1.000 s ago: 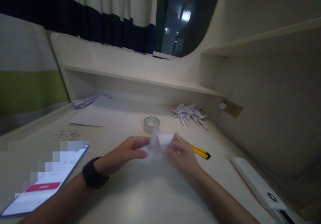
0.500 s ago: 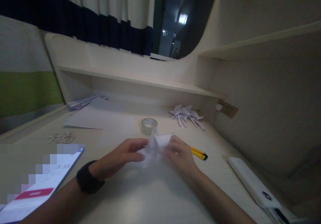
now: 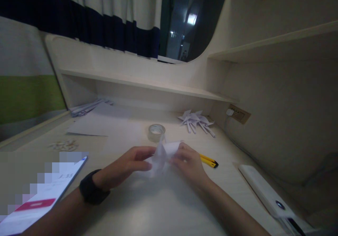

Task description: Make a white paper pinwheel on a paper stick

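Observation:
A white paper pinwheel [image 3: 159, 157] with folded, curved blades is between my hands above the desk, slightly blurred. My left hand [image 3: 137, 160], a black band on its wrist, pinches the blades on the left side between thumb and fingers. From the right, my right hand [image 3: 188, 160] has its fingertips closed on the pinwheel's paper; whatever lies inside that grip is hidden. Just behind the pinwheel stands a roll of clear tape [image 3: 156, 133]. A yellow utility knife [image 3: 209, 161] lies beside my right hand, partly covered by it.
Several paper pinwheels [image 3: 195, 118] with rolled sticks lie at the back right. White paper sheets [image 3: 97, 121] and rolled papers [image 3: 87, 108] are at the back left. Small pale pieces [image 3: 63, 145] lie near a lit tablet [image 3: 63, 179]. A white device [image 3: 264, 192] sits at right.
Both hands hold nearly the same pose on the pinwheel. The whole view has shifted very slightly; nothing on the desk has moved.

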`<action>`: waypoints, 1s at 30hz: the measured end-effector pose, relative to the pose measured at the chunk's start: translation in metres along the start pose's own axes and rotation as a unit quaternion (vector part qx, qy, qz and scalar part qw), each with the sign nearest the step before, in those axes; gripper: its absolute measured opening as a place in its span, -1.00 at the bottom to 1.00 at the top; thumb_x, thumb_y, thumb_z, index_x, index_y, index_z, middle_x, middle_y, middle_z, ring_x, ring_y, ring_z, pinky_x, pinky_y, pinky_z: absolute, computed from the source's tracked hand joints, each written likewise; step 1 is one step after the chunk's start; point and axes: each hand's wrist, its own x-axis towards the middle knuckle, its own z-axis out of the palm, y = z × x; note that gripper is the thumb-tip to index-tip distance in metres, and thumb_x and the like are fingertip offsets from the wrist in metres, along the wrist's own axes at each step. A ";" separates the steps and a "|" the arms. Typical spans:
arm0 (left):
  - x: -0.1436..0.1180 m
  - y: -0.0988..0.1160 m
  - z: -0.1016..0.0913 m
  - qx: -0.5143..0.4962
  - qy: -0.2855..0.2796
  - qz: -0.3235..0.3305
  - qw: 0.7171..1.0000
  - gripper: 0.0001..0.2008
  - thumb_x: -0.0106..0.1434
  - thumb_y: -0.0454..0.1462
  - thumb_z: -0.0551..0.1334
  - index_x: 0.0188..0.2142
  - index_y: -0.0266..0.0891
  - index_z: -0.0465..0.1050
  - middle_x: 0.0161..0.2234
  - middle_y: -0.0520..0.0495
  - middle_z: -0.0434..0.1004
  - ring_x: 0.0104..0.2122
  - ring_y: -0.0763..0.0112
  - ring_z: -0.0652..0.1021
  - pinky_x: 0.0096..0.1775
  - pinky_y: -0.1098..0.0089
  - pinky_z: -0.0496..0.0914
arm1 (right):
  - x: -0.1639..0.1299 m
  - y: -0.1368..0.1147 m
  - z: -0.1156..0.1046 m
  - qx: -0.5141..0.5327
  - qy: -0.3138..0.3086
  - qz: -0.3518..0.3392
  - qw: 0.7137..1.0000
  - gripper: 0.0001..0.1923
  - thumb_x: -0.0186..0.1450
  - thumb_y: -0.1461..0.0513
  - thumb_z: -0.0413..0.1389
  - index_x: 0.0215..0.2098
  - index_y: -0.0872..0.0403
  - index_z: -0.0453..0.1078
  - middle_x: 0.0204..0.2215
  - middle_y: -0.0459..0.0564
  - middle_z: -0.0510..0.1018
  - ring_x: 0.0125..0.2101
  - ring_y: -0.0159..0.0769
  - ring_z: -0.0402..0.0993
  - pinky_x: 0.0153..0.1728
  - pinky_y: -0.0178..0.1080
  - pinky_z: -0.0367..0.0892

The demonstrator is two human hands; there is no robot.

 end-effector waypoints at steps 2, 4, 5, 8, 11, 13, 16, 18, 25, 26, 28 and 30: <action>0.000 0.001 0.001 0.000 -0.001 -0.003 1.000 -0.56 0.15 -0.38 0.22 0.06 -0.28 0.39 -0.04 -0.17 0.49 -0.13 0.17 0.46 -0.08 0.21 0.28 | 0.000 0.001 0.000 -0.004 0.002 -0.001 1.000 -0.89 0.11 0.24 0.28 -0.54 0.07 0.48 -0.52 -0.12 0.37 -0.51 -0.40 0.27 -0.54 -0.35 0.17; 0.000 0.001 0.001 0.001 0.000 -0.008 1.000 -0.55 0.16 -0.37 0.22 0.07 -0.28 0.39 -0.05 -0.17 0.49 -0.13 0.17 0.46 -0.08 0.21 0.28 | -0.001 0.002 0.001 -0.009 0.001 -0.002 1.000 -0.88 0.11 0.22 0.28 -0.54 0.07 0.48 -0.52 -0.11 0.37 -0.51 -0.40 0.27 -0.54 -0.35 0.17; 0.000 0.001 0.001 0.003 0.001 -0.007 1.000 -0.55 0.16 -0.37 0.22 0.07 -0.28 0.39 -0.05 -0.17 0.49 -0.12 0.17 0.46 -0.07 0.20 0.28 | -0.001 0.003 0.001 -0.013 0.000 -0.003 1.000 -0.87 0.12 0.22 0.28 -0.54 0.07 0.48 -0.52 -0.11 0.37 -0.51 -0.40 0.27 -0.53 -0.35 0.17; 0.000 0.001 0.001 0.012 0.000 -0.006 1.000 -0.56 0.16 -0.38 0.21 0.06 -0.28 0.40 -0.05 -0.16 0.49 -0.12 0.17 0.46 -0.06 0.20 0.28 | -0.002 0.003 0.001 -0.026 0.000 -0.011 1.000 -0.87 0.13 0.20 0.27 -0.53 0.08 0.48 -0.51 -0.11 0.37 -0.50 -0.39 0.28 -0.52 -0.34 0.18; 0.000 0.000 0.001 0.023 -0.005 -0.007 1.000 -0.57 0.16 -0.37 0.21 0.05 -0.27 0.41 -0.06 -0.15 0.50 -0.14 0.16 0.47 -0.07 0.21 0.29 | -0.003 0.003 0.002 -0.041 -0.002 -0.015 0.999 -0.87 0.13 0.20 0.27 -0.52 0.07 0.49 -0.52 -0.11 0.37 -0.50 -0.39 0.28 -0.51 -0.34 0.18; 0.001 -0.001 0.002 0.033 -0.006 -0.004 0.999 -0.58 0.15 -0.37 0.21 0.04 -0.26 0.43 -0.07 -0.14 0.51 -0.14 0.17 0.47 -0.05 0.20 0.28 | -0.004 0.002 0.003 -0.054 -0.004 -0.016 0.998 -0.87 0.12 0.20 0.27 -0.53 0.08 0.49 -0.53 -0.11 0.35 -0.51 -0.39 0.27 -0.52 -0.34 0.16; 0.001 -0.002 0.002 0.040 -0.011 -0.002 0.999 -0.59 0.14 -0.39 0.21 0.01 -0.25 0.45 -0.10 -0.12 0.53 -0.16 0.19 0.49 -0.03 0.19 0.26 | -0.005 0.003 0.003 -0.062 0.003 -0.012 0.998 -0.85 0.10 0.19 0.29 -0.55 0.08 0.49 -0.54 -0.12 0.34 -0.51 -0.39 0.27 -0.53 -0.34 0.15; 0.001 -0.004 0.002 0.043 -0.009 -0.004 0.999 -0.60 0.14 -0.39 0.20 0.00 -0.25 0.46 -0.12 -0.11 0.54 -0.18 0.20 0.50 -0.05 0.21 0.28 | -0.005 0.004 0.004 -0.057 0.004 -0.008 0.998 -0.84 0.09 0.17 0.30 -0.55 0.07 0.49 -0.53 -0.11 0.35 -0.51 -0.39 0.29 -0.53 -0.34 0.16; 0.002 -0.005 0.003 0.062 0.016 -0.013 0.998 -0.68 0.18 -0.32 0.22 -0.05 -0.27 0.50 -0.22 -0.11 0.58 -0.20 0.20 0.51 -0.14 0.28 0.31 | -0.006 0.009 0.006 -0.036 -0.015 -0.004 0.999 -0.94 0.10 0.21 0.29 -0.44 0.02 0.56 -0.44 -0.05 0.48 -0.39 -0.31 0.41 -0.40 -0.30 0.29; 0.003 -0.006 0.004 0.062 0.016 -0.013 0.998 -0.68 0.18 -0.31 0.22 -0.06 -0.28 0.51 -0.22 -0.11 0.58 -0.21 0.20 0.51 -0.14 0.27 0.32 | -0.006 0.009 0.006 -0.037 -0.016 -0.005 0.999 -0.94 0.09 0.21 0.30 -0.43 0.02 0.57 -0.43 -0.05 0.49 -0.38 -0.30 0.42 -0.39 -0.30 0.30; 0.004 -0.008 0.005 0.060 0.017 -0.012 0.998 -0.69 0.18 -0.30 0.23 -0.06 -0.28 0.51 -0.22 -0.12 0.58 -0.21 0.20 0.51 -0.13 0.26 0.32 | -0.007 0.010 0.008 -0.041 -0.015 -0.007 0.999 -0.94 0.09 0.21 0.30 -0.43 0.02 0.57 -0.43 -0.04 0.50 -0.37 -0.29 0.42 -0.38 -0.29 0.31; 0.004 -0.011 0.005 0.056 0.024 -0.009 0.998 -0.70 0.17 -0.30 0.24 -0.08 -0.29 0.52 -0.21 -0.12 0.58 -0.20 0.20 0.52 -0.12 0.26 0.32 | -0.008 0.012 0.009 -0.042 -0.011 -0.007 0.999 -0.94 0.10 0.21 0.29 -0.43 0.02 0.58 -0.43 -0.03 0.49 -0.37 -0.28 0.42 -0.38 -0.29 0.31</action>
